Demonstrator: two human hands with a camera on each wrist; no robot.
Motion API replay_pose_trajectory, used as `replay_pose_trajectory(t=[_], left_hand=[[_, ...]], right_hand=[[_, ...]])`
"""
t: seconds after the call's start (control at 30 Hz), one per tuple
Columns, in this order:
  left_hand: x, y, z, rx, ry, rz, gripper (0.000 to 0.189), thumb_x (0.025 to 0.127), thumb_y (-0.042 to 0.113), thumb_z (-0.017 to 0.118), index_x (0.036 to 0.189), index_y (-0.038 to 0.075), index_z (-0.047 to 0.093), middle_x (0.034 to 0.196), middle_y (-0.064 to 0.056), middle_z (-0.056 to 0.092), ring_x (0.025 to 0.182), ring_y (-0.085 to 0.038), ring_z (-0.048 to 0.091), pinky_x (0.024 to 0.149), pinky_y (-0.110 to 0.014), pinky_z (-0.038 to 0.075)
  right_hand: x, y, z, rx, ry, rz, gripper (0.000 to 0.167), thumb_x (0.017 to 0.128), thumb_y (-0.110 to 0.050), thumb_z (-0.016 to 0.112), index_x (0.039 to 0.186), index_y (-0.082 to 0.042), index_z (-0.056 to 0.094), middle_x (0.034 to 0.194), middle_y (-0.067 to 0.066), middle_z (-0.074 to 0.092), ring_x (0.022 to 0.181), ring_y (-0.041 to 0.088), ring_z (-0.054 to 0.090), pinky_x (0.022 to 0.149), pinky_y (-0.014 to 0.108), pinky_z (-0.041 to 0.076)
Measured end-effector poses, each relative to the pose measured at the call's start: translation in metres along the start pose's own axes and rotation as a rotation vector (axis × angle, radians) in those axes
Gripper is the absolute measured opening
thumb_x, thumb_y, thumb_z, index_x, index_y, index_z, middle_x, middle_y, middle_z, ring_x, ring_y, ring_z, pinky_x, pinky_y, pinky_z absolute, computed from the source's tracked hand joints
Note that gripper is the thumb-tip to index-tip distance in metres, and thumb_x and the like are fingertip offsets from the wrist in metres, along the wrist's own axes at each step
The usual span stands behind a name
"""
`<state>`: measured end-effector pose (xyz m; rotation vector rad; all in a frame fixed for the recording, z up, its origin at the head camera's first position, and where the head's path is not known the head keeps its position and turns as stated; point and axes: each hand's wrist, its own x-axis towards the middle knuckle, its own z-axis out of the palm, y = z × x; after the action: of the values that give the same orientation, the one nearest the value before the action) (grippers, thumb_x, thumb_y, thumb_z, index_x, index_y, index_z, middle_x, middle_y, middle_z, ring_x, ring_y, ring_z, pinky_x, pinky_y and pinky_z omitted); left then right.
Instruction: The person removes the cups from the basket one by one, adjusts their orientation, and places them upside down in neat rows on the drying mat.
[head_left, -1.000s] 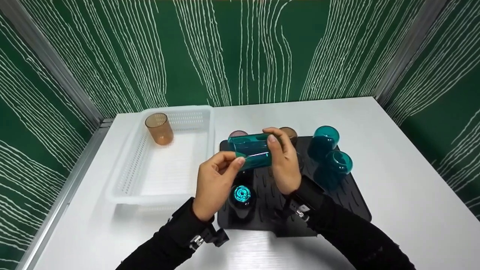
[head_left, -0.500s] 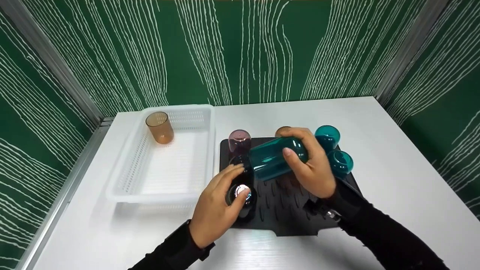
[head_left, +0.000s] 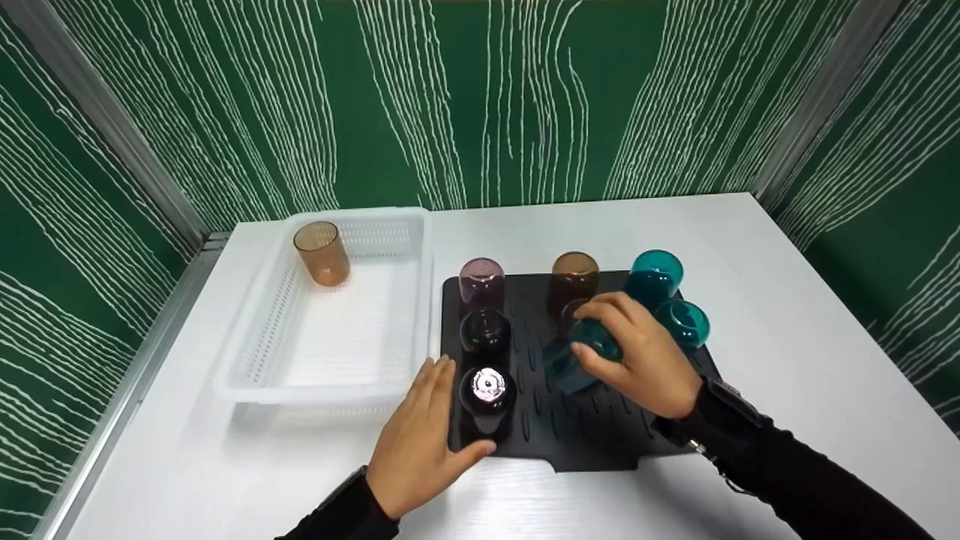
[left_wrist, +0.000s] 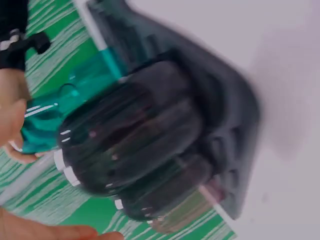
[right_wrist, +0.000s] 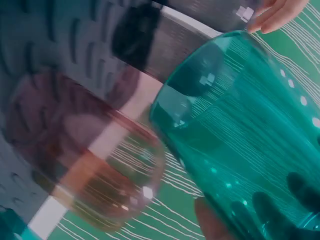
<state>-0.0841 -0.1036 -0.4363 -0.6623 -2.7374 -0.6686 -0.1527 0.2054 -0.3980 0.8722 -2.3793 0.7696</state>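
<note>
My right hand [head_left: 651,364] grips a teal glass cup [head_left: 595,339] near its rounded base. The cup is tilted, its mouth pointing down and left over a black ribbed mat [head_left: 592,435]. In the right wrist view the same teal cup [right_wrist: 235,130] fills the right side, its rim apart from the mat. My left hand [head_left: 420,442], fingers extended, lies beside the mat's left edge, around the near dark cup [head_left: 487,401]; whether it touches that cup I cannot tell. Behind it stands a second dark cup [head_left: 485,331].
Upside down on the mat also stand a pink cup [head_left: 482,279], an amber cup [head_left: 575,271] and two teal cups, one at the back [head_left: 657,271] and one nearer [head_left: 684,322]. A white basket [head_left: 322,394] at left holds an amber cup [head_left: 324,259].
My left hand has let go of the teal cup's rim and moved down and left. My right hand has carried the cup right and toward me, tipping its mouth downward.
</note>
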Motion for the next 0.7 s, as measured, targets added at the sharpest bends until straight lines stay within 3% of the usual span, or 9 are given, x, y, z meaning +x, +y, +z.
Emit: replay_pose_trajectory(t=[0.1,0.17,0.27,0.4,0.7], left_hand=[[-0.004,-0.004,0.013,0.157,0.007,0.092,0.105,0.089,0.048,0.087,0.158,-0.015,0.04,0.163,-0.033,0.047,0.154,-0.048,0.046,0.122,-0.054,0.047],[-0.006,-0.007,0.019,0.211,0.005,0.107,0.106,0.09,0.05,0.086,0.158,-0.016,0.039,0.164,-0.034,0.046,0.153,-0.049,0.047,0.122,-0.052,0.047],[-0.005,-0.011,0.024,0.175,-0.046,0.039,0.11,0.091,0.054,0.084,0.16,-0.015,0.035,0.167,-0.033,0.041,0.153,-0.046,0.048,0.122,-0.053,0.047],[-0.002,-0.019,0.029,0.09,-0.159,-0.068,0.114,0.091,0.06,0.082,0.162,-0.015,0.033,0.171,-0.034,0.034,0.153,-0.048,0.046,0.122,-0.059,0.045],[0.007,-0.034,0.032,0.068,-0.377,-0.139,0.114,0.09,0.068,0.074,0.165,-0.008,0.034,0.176,-0.028,0.029,0.163,-0.049,0.031,0.128,-0.062,0.035]], right_hand=[[-0.007,0.002,0.007,-0.066,-0.029,-0.024,0.037,0.092,-0.01,0.083,0.125,-0.003,0.068,0.123,0.017,0.067,0.115,0.034,0.065,0.093,0.051,0.061],[-0.012,0.002,0.012,-0.109,-0.054,-0.024,0.037,0.092,-0.012,0.084,0.124,-0.004,0.068,0.122,0.017,0.067,0.113,0.034,0.065,0.09,0.05,0.062],[-0.018,0.0,0.018,-0.158,-0.113,0.014,0.035,0.093,-0.017,0.085,0.123,-0.007,0.069,0.122,0.015,0.067,0.109,0.033,0.066,0.083,0.046,0.064],[-0.025,0.001,0.024,-0.197,-0.196,0.079,0.033,0.096,-0.023,0.084,0.123,-0.009,0.07,0.121,0.013,0.067,0.104,0.031,0.066,0.076,0.044,0.064],[-0.033,0.003,0.029,-0.239,-0.269,0.117,0.031,0.097,-0.026,0.081,0.122,-0.011,0.07,0.114,0.01,0.065,0.098,0.028,0.062,0.068,0.04,0.06]])
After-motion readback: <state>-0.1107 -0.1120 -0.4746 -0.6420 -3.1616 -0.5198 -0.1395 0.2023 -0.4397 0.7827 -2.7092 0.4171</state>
